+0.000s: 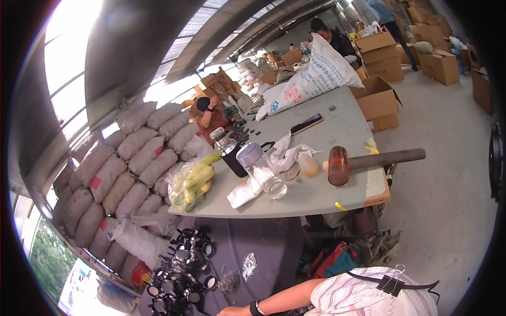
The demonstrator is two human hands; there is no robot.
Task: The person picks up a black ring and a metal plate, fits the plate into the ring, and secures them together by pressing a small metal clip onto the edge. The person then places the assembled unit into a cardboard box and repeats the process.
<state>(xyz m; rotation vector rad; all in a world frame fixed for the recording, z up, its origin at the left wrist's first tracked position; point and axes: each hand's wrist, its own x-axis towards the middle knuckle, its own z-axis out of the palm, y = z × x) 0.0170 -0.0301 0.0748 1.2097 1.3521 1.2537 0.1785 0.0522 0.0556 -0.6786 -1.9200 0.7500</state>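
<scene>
Head view: left unseen, I can't tell what my right hand (235, 312) holds near black, round, plastic-looking parts (168, 286), likely light, best rim-gripped.

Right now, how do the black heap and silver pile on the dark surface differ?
Size: the black heap spreads wide; the silver pile is smaller. Look: the black heap shows chunky, rounded parts, the silver pile thin, shiny pieces. Both lie on the dark surface.

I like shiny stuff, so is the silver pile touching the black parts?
Apart. The head view shows dark surface between the silver pile and the black parts.
</scene>
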